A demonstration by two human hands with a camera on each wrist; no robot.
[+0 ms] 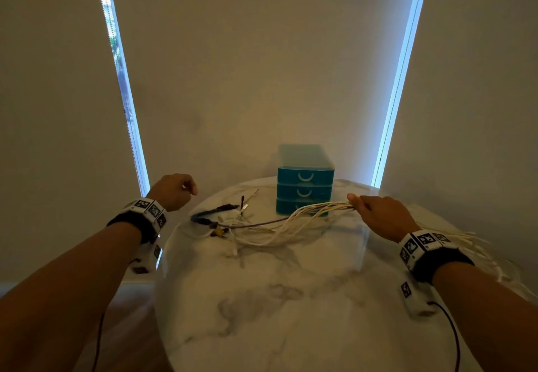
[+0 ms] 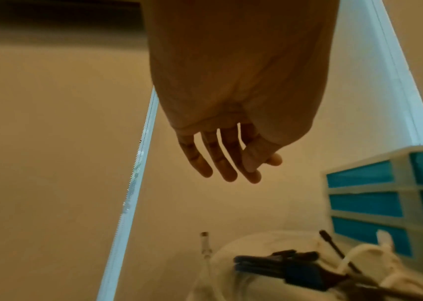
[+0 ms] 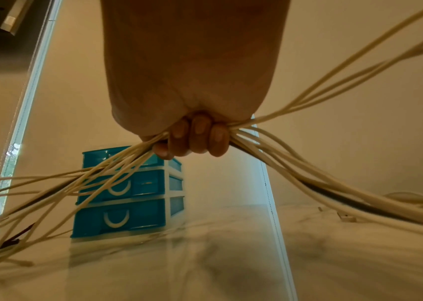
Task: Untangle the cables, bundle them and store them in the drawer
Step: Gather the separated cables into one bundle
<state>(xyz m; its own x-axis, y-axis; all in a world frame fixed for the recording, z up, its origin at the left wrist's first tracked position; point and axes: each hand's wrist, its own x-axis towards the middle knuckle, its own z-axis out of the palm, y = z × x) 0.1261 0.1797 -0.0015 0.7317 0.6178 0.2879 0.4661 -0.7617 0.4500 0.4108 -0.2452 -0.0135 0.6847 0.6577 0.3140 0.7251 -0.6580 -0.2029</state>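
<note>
Several white cables [image 1: 294, 220] and one dark cable run in a bunch across the marble table [image 1: 291, 299]. My right hand [image 1: 378, 214] grips the bunch [image 3: 117, 163] in a fist above the table, right of the drawer unit; the strands trail off past my right wrist. The plug ends [image 1: 215, 217] lie in a loose tangle at the table's left side, also low in the left wrist view [image 2: 290, 266]. My left hand [image 1: 174, 189] hangs above the table's left edge, fingers [image 2: 228, 169] relaxed and holding nothing. The blue three-drawer unit [image 1: 304, 179] stands at the back with all drawers closed.
The round table's edge curves close to my left wrist, with wooden floor [image 1: 131, 328] beyond it. Blinds on the wall stand right behind the drawer unit [image 3: 127, 193]. A small white connector [image 3: 346, 219] lies on the table to the right.
</note>
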